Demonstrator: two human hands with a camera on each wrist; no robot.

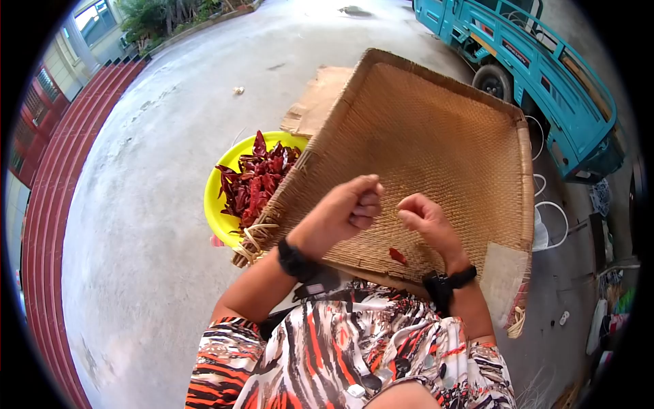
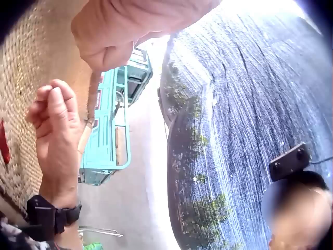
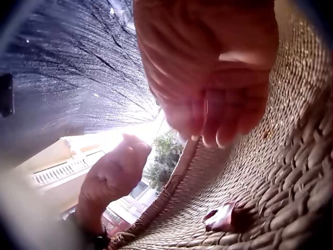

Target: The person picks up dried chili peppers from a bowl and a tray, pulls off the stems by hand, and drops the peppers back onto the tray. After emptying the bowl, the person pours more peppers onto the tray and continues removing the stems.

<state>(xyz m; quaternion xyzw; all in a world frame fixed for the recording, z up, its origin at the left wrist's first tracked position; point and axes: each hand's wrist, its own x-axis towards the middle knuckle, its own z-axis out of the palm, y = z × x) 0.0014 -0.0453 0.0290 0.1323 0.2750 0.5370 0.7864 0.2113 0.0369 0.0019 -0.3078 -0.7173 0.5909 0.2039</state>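
Observation:
Over the large woven tray (image 1: 436, 129), the left hand (image 1: 344, 210) is raised with its fingers curled in and the thumb against them; nothing shows in it. Facing it, the right hand (image 1: 430, 221) has bent fingers, its thumb close to the index finger, and no object is visible there. A gap separates the two hands. One red dried chili piece (image 1: 398, 256) lies on the weave below the right hand, also seen as a curled scrap (image 3: 221, 217) in the right wrist view.
Left of the tray, a yellow basin (image 1: 214, 204) holds many dried red chilies (image 1: 255, 187). Cardboard (image 1: 320, 99) lies behind it. A teal cargo vehicle (image 1: 545, 88) stands at the upper right, red steps (image 1: 65, 191) at the far left.

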